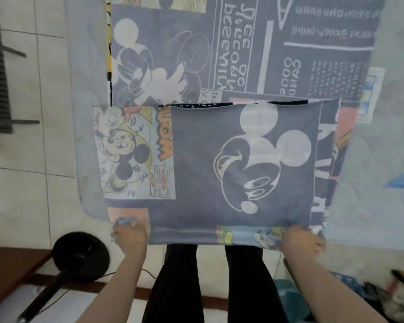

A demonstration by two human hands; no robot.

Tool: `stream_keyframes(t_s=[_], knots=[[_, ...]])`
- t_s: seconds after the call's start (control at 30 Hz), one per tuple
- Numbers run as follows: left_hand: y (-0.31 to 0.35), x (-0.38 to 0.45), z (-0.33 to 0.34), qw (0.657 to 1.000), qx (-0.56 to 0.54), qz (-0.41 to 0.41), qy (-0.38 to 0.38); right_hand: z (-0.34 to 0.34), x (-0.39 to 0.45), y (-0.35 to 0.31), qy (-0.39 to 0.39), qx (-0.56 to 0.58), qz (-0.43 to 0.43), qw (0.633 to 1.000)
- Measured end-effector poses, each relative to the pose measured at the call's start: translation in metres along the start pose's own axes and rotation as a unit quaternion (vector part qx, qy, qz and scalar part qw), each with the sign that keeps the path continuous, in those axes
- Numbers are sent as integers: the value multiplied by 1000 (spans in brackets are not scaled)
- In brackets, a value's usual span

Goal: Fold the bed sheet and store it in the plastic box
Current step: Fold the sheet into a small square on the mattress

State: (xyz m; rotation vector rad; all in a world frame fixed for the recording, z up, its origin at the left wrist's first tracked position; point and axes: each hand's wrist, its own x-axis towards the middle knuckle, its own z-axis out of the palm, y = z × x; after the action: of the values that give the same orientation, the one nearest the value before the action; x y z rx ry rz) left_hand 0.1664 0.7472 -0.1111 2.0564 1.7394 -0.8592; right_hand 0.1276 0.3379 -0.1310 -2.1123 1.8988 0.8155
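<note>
Bed sheet (231,159), blue-grey with cartoon mouse prints, lies spread over the bed (383,159), its near part folded back on itself. Left of the sheet, a black round stand base (81,255) sits on the tiled floor (21,194). At the sheet's near edge, the left hand (128,236) has its fingers closed on the left corner, and the right hand (301,241) pinches the right corner.

Near left, a black stand base (81,256) blocks your way. Bare tiled floor (21,145) at far left leaves you room.
</note>
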Motion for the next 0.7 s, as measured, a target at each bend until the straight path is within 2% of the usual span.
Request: stream_keyframes(t_s=[0.03,0.07,0.1,0.17,0.23,0.3,0.37,0.43,0.47,0.53,0.6,0.7], knots=[[22,4,-1,992,16,117,31,-5,5,-25,76,59,3,995],[52,0,-5,974,31,222,20,-15,7,-49,106,71,-40,991],[85,0,-4,941,61,332,14,-23,18,-81,102,71,-126,984],[151,9,1,859,127,495,11,-44,42,-133,65,57,-266,960],[223,13,3,784,204,584,48,-64,64,-186,56,15,-400,915],[283,15,6,747,268,606,54,-80,81,-232,74,-61,-502,859],[320,9,14,727,341,593,52,-90,96,-263,71,-126,-541,828],[335,10,14,724,397,562,37,-94,100,-279,67,-204,-541,813],[339,10,13,733,405,546,13,-95,105,-283,72,-232,-537,808],[342,10,10,740,426,520,-34,-100,115,-289,66,-263,-517,812],[343,12,3,722,461,511,-66,-108,123,-295,36,-302,-496,813],[341,16,-13,681,523,507,-77,-120,133,-288,6,-342,-516,785]])
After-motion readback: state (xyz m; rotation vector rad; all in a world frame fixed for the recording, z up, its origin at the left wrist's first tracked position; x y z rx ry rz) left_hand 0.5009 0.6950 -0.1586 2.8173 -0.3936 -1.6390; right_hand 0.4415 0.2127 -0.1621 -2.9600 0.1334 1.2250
